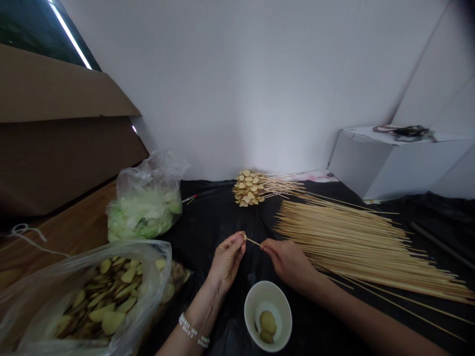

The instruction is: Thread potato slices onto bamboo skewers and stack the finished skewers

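Observation:
My left hand (227, 258), with a beaded bracelet (193, 331) on its wrist, pinches a pale potato slice (244, 237) between thumb and fingers. In my right hand (288, 259) is a thin wooden skewer (254, 242), whose tip meets the slice. Whether the tip has gone through is hidden by the fingers. Just below both hands stands a white bowl (268, 291) with a few potato slices (267, 322) at its bottom. Beyond the hands lies a pile of skewered potato slices (249, 188), their sticks pointing right.
A large heap of bare skewers (363, 242) spreads over the black sheet (208, 212) on the right. An open plastic bag of potato slices (111, 296) sits front left, a bag of pale green vegetables (146, 207) behind it. A white box (386, 158) stands at back right.

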The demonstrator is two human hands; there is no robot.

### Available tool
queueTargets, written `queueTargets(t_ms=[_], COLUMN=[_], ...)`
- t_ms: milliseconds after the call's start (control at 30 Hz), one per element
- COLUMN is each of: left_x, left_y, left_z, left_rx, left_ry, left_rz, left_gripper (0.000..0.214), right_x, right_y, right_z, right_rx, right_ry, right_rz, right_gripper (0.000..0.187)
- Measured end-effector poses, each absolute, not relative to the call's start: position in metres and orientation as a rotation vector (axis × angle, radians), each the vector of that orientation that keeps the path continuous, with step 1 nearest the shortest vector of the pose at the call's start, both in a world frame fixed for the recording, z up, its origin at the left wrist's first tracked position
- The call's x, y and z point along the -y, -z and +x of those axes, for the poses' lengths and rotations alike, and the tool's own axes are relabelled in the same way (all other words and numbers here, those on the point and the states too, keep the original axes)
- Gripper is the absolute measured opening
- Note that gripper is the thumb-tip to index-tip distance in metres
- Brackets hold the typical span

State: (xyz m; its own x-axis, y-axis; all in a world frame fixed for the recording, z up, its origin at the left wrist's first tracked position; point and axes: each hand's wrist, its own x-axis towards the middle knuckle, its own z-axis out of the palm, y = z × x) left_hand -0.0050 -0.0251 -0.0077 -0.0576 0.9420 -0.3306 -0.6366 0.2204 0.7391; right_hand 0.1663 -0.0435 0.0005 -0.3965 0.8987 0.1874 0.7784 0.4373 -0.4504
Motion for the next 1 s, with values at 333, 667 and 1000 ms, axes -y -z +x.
queueTargets(t_ms=[333,667,1000], left_x=[0.0272,0.0286,0.0218], left_y=[0.0092,0.0084,0.0076], left_z=[-0.0027,-0.0017,-0.0103], left_rx=[-0.917,-0.921,-0.958], left_ry=[-1.331,-1.312,-1.367], left_rz=[0.433,0.453,0.449], left_gripper=[0.01,0.009,0.008], right_x=[0.0433,0.0387,0.0393], right_y=[0.006,0.0054,0.0059], right_z=[0.1657,0.1665,0.1695], right_rx=[2.28,2.283,2.352], right_ry=[-0.335,-0.4,-0.184], right_rz=[-1.391,-1.376,-1.359], right_gripper=[0.026,0.027,0.025])
